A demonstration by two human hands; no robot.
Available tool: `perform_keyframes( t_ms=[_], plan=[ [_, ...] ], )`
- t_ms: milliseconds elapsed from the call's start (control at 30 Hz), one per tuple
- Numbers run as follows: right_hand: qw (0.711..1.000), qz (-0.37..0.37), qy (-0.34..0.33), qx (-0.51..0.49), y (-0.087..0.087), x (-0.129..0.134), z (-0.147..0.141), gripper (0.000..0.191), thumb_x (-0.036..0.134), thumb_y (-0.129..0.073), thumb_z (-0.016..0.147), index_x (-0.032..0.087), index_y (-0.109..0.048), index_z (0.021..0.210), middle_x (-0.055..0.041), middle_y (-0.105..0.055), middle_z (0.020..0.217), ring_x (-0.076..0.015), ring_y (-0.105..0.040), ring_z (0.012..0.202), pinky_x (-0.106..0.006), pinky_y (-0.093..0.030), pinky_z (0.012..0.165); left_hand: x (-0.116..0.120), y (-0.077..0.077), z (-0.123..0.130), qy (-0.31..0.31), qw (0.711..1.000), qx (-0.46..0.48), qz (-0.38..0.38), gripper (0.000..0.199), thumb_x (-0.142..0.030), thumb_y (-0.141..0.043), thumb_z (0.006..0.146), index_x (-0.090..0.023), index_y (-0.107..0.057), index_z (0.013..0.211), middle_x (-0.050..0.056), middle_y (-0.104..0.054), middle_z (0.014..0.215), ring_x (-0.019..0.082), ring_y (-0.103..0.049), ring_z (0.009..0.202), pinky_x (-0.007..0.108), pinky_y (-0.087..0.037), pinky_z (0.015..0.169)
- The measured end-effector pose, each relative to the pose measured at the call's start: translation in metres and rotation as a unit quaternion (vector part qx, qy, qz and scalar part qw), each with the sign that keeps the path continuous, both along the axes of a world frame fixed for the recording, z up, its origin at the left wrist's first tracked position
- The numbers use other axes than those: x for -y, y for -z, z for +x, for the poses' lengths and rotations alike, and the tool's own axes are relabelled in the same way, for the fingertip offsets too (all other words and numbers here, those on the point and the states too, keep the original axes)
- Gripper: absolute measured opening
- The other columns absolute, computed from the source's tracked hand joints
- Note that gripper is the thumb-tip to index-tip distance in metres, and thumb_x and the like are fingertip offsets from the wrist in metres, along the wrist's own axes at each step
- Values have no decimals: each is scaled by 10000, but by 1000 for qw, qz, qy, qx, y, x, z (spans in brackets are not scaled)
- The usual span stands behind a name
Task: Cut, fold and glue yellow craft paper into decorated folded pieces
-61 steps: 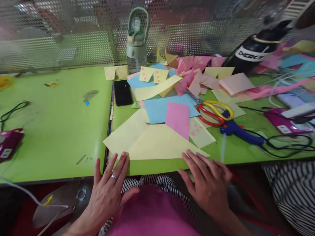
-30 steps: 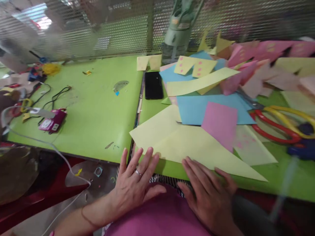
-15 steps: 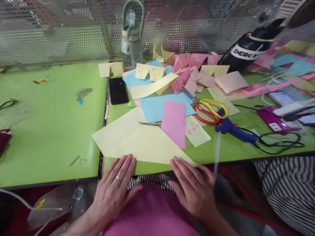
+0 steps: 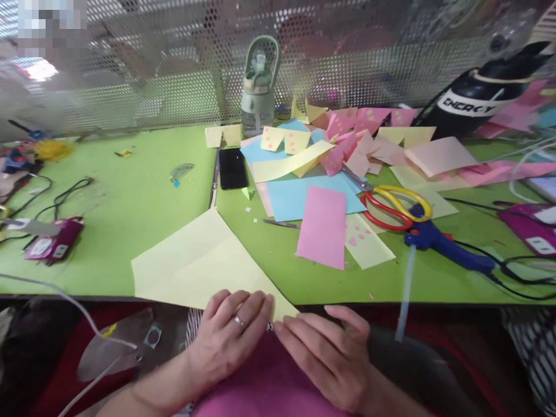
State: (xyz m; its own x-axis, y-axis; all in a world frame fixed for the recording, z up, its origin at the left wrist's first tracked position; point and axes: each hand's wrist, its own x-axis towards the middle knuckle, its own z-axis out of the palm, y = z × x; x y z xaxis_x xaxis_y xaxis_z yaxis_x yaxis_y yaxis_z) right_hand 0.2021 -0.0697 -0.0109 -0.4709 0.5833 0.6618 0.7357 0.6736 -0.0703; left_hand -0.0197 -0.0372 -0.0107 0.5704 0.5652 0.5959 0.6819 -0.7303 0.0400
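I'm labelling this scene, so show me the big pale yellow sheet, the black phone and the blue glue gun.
Pale yellow sheet (image 4: 193, 260), head view, middle of its upper face.
Black phone (image 4: 233, 169), head view, middle of its upward face.
Blue glue gun (image 4: 452, 248), head view, on its handle.

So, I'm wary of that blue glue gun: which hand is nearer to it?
Right. The right hand is at the yellow paper, left of the blue glue gun and closer to the body; the left hand is farther left.
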Motion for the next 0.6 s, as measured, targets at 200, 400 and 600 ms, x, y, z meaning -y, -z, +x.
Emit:
perform_keyframes(
  t_ms=[200, 400, 600],
  plan=[
    [985, -40, 142, 85, -31, -74, 6, 198, 255, -550, 964, 218, -684, 1104, -69, -743, 999, -224, -601, 891, -399, -377, 825, -17, -26, -27, -68, 991, 55, 101, 384, -72, -622, 897, -222, -665, 1249, 43, -750, 966, 197, -580, 825, 330, -446, 804],
    [974, -143, 98, 146, -18, -166, 11, 170, 202, -555, 919, 179, -651, 780, -83, -664, 798, -225, -547, 766, -352, -366, 677, -56, -60, -38, -82, 960, 169, 209, 288, -70, -652, 851, -229, -704, 1086, 39, -733, 917, 191, -607, 809, 345, -462, 790],
    [985, -151, 36, 76, -28, -181, 1, 183, 253, -523, 942, 217, -638, 805, -24, -674, 765, -190, -590, 741, -330, -429, 650, -95, -75, -26, -51, 873, 469, 119, 65, -195, -655, 889, -224, -659, 947, -2, -679, 855, 148, -635, 829, 305, -481, 779]
  ],
)
